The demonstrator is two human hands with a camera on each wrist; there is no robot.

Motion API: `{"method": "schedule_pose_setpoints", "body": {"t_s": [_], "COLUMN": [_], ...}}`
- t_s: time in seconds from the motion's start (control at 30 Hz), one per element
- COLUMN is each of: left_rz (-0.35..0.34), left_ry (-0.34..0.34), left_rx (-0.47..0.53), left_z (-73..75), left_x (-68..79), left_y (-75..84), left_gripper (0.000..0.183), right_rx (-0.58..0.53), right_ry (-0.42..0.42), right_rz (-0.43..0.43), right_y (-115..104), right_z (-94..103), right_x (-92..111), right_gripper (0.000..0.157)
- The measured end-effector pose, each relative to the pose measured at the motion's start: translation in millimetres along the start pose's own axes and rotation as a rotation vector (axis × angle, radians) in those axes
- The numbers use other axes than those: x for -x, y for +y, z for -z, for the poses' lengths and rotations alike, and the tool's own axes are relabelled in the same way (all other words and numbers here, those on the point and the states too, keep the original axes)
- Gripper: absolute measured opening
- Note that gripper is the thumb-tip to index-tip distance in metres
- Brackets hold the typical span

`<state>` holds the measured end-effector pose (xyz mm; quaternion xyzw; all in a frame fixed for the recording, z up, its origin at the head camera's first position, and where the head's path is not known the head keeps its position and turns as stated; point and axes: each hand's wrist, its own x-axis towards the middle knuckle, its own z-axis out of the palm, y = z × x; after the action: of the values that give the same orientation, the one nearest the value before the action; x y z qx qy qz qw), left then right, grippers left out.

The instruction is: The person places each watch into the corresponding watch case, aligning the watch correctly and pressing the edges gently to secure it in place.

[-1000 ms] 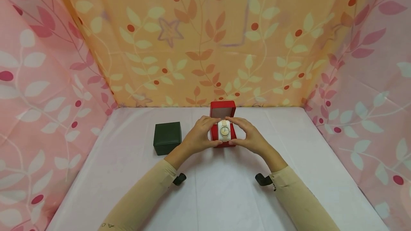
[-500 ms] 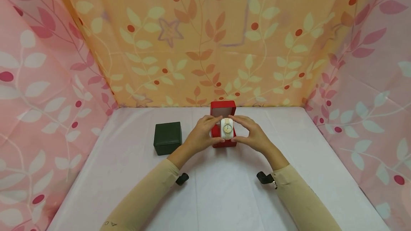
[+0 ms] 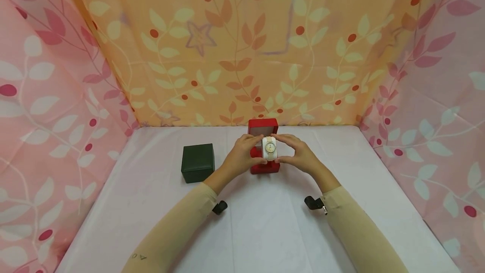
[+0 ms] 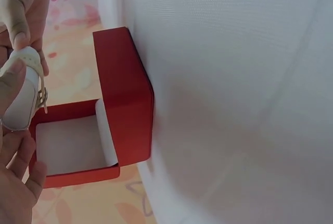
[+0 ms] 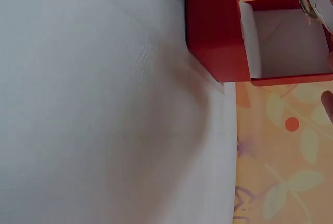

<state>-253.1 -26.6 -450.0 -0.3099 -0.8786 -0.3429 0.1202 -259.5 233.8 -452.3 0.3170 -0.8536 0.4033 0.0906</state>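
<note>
A wristwatch (image 3: 270,147) with a pale round dial and cream strap is wrapped round a white cushion (image 4: 21,107). My left hand (image 3: 242,155) pinches the cushion's left side between thumb and fingers. On the opposite side, my right hand (image 3: 303,157) pinches it in the same way. Watch and cushion are held above an open red box (image 3: 265,168), whose lid (image 3: 263,122) stands up at the back. In the left wrist view the strap's buckle (image 4: 41,98) shows under the cushion. Only a few of my right fingers (image 5: 328,104) appear at the edge of the right wrist view.
A closed dark green box (image 3: 197,162) sits on the white-covered table (image 3: 261,231), left of the red box. Patterned cloth walls (image 3: 235,54) enclose the table at the back and on both sides. Black wrist cameras (image 3: 313,202) stick out below both forearms.
Both hands have moved the watch and cushion up and slightly right in the head view. More of the red box's inside shows below them. Both boxes have stayed in place.
</note>
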Motion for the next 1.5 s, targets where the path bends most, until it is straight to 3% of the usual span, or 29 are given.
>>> {"method": "schedule_pose_setpoints", "body": {"t_s": [0.2,0.37,0.67,1.27,1.5], "left_rz": [0.088,0.124,0.18,0.158,0.2], "left_ry": [-0.023,-0.032,-0.058,-0.145,-0.157], "left_rx": [0.023,0.015,0.006,-0.053,-0.051], "left_z": [-2.8,-3.9,-10.0,-19.7,-23.3], "left_x": [-1.0,-3.0,-4.7,-4.5,-7.3], "left_y": [-5.2,-10.1,-17.7,-34.5,-37.4], "left_gripper": [0.084,0.084,0.084,0.082,0.08], "right_rx": [-0.059,-0.07,-0.073,-0.013,0.018], "right_ry": [-0.045,-0.051,-0.053,-0.114,-0.128], "right_rz": [-0.056,-0.116,-0.104,-0.161,-0.164], "right_y": [6,-1,23,39,42], "right_z": [-3.7,-6.6,-17.2,-27.0,-29.5], "right_x": [-6,-10,-15,-15,-18], "right_gripper": [0.078,0.077,0.079,0.078,0.078]}}
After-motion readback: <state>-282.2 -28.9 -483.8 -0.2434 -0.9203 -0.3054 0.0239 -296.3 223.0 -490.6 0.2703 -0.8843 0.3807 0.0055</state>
